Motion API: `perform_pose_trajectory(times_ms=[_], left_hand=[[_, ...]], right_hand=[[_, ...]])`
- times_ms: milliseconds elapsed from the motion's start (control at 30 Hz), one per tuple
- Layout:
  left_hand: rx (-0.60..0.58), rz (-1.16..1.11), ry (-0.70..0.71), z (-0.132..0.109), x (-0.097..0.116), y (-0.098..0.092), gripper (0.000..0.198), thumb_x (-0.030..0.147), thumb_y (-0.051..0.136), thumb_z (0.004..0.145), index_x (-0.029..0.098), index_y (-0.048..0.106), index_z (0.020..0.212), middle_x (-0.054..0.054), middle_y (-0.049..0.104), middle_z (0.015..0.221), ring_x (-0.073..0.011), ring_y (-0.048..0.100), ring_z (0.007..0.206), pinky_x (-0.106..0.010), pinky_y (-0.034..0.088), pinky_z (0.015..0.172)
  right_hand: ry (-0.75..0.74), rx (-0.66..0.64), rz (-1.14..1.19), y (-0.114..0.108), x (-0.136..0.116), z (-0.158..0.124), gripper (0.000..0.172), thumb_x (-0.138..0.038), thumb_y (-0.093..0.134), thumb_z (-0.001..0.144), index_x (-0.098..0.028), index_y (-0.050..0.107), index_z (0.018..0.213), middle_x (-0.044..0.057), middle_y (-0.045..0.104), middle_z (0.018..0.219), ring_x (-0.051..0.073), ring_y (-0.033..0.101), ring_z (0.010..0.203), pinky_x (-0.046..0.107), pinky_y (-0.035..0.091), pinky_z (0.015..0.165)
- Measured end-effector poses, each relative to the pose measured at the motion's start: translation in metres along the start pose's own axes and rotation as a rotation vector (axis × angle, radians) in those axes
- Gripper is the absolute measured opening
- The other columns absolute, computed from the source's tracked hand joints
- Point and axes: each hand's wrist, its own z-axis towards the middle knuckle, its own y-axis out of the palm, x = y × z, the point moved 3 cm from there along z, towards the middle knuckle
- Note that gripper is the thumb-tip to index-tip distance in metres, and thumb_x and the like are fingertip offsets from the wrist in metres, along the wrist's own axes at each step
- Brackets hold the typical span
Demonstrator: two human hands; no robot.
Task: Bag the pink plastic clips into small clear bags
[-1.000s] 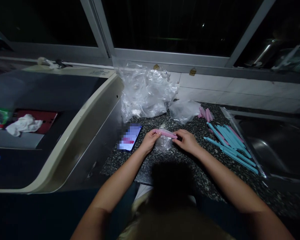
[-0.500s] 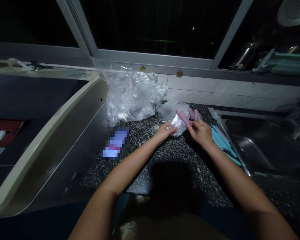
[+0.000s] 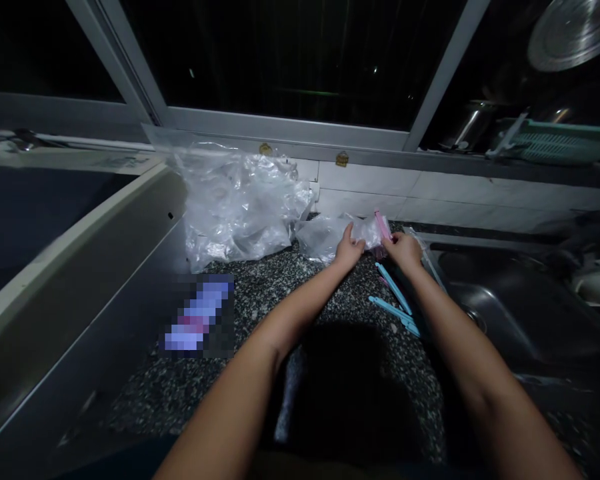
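Both of my hands reach to the back of the speckled counter (image 3: 280, 293). My left hand (image 3: 349, 248) pinches the left side of a small clear plastic bag (image 3: 368, 231). My right hand (image 3: 404, 249) grips its right side together with a pink clip stick (image 3: 381, 225) that stands up at the bag's edge. Another small clear bag (image 3: 320, 237) lies just left of my left hand. Several blue sticks (image 3: 395, 300) lie on the counter under my right forearm.
A big crumpled clear bag (image 3: 235, 200) sits at the back left. A phone (image 3: 197, 320) lies on the counter's left. A steel sink (image 3: 505, 313) opens on the right. A cream appliance edge (image 3: 80, 240) borders the left. Window frame (image 3: 290, 127) behind.
My hands carried the small bag and pink stick from the counter's middle to the back, near the wall. The view swung right, so the blue sticks now lie beneath my right arm.
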Motion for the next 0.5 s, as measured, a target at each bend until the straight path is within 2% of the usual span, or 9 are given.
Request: perform_pose_trajectory(times_ms=[100,200,300,500], left_hand=[[0.020,0.190,0.084,0.002,-0.008,0.002,0.070,0.018,0.056,0.072,0.025,0.028,0.136,0.002,0.057,0.075,-0.0103,0.054,0.058,-0.025,0.044,0.069],[-0.005,0.379,0.143,0.004,-0.015,0.003,0.059,0.016,0.056,0.071,0.020,0.043,0.129,-0.005,0.060,0.091,-0.0165,0.058,0.080,-0.028,0.042,0.082],[-0.019,0.539,0.146,0.006,-0.021,0.003,0.047,0.015,0.056,0.071,0.013,0.054,0.119,-0.013,0.058,0.105,-0.0216,0.054,0.099,-0.030,0.038,0.092],[-0.069,0.757,0.136,0.004,-0.020,0.004,0.044,0.020,0.052,0.076,0.005,0.052,0.118,-0.020,0.055,0.114,-0.0263,0.051,0.108,-0.034,0.036,0.095]], right_hand=[[0.045,-0.048,-0.003,0.014,0.005,0.011,0.038,-0.040,0.049,0.075,-0.015,0.067,0.096,0.015,0.068,0.094,0.026,0.062,0.088,0.029,0.043,0.064],[0.062,-0.092,-0.019,0.026,0.010,0.018,0.038,-0.041,0.049,0.075,-0.015,0.068,0.095,0.017,0.067,0.096,0.027,0.063,0.088,0.030,0.045,0.064],[0.063,-0.131,-0.058,0.034,0.012,0.019,0.037,-0.039,0.049,0.075,-0.015,0.068,0.094,0.018,0.067,0.096,0.028,0.063,0.089,0.031,0.045,0.065],[0.061,-0.154,-0.103,0.045,0.013,0.018,0.038,-0.038,0.050,0.075,-0.014,0.066,0.099,0.019,0.066,0.099,0.030,0.062,0.093,0.034,0.046,0.067]])
